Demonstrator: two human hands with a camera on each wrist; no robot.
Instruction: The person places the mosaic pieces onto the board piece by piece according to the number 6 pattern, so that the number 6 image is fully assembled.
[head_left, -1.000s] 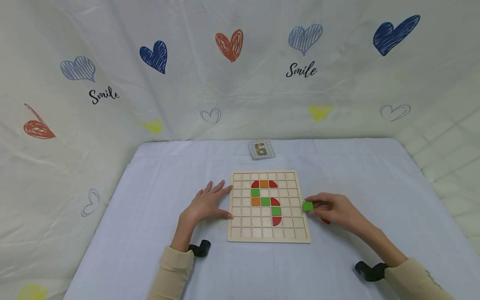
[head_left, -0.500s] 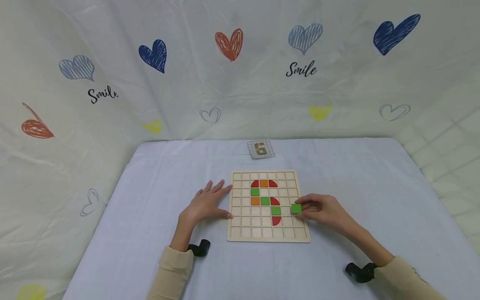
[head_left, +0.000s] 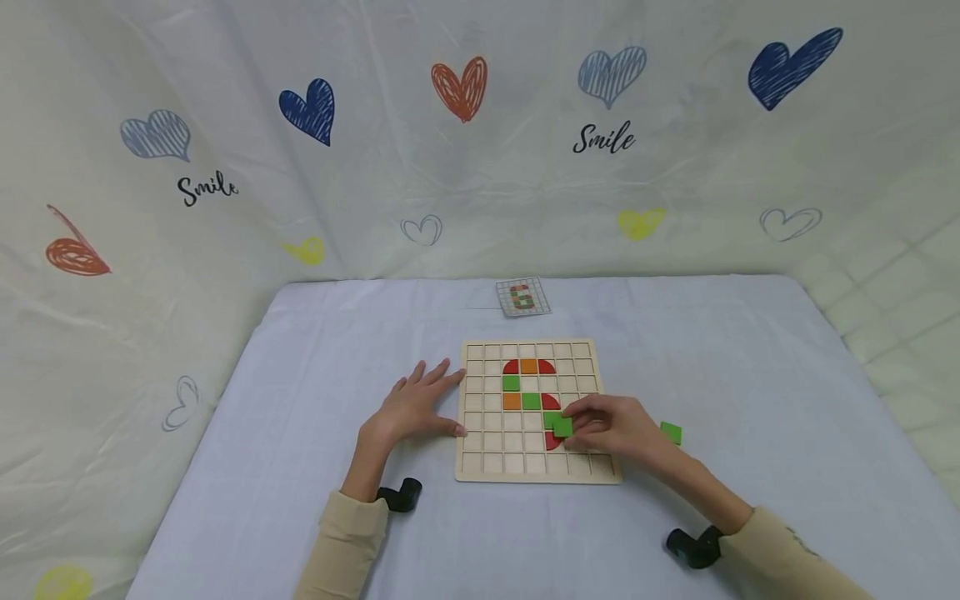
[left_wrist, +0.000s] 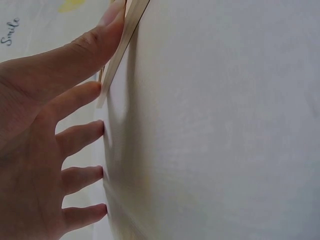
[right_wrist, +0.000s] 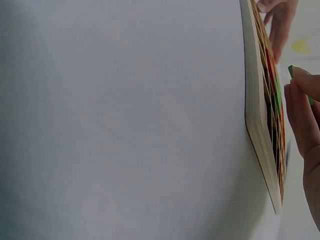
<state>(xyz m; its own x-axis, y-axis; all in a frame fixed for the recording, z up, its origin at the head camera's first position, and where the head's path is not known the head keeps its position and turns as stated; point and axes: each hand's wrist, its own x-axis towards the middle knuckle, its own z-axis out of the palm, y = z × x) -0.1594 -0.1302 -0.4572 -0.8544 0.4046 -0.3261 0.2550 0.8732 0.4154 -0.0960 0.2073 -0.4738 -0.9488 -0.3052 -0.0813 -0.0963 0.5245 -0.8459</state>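
In the head view a wooden grid board lies on the table, with several red, orange and green tiles set in its squares. My right hand pinches a green square tile between thumb and fingers above the board's right half. That tile partly covers a green and a red piece below it. With fingers spread, my left hand touches the board's left edge with thumb and index finger. The left wrist view shows this thumb against the wooden rim. In the right wrist view the pinched tile's edge shows at the fingertips.
Behind the board lies a small pattern card showing a coloured figure on a grid. Another green tile is on the white tablecloth, just beyond my right wrist. A curtain printed with hearts hangs behind the table.
My right hand has carried the green tile leftward from beside the board's right edge to over the inlaid pieces. A green tile on the cloth is now uncovered. My left hand stays put.
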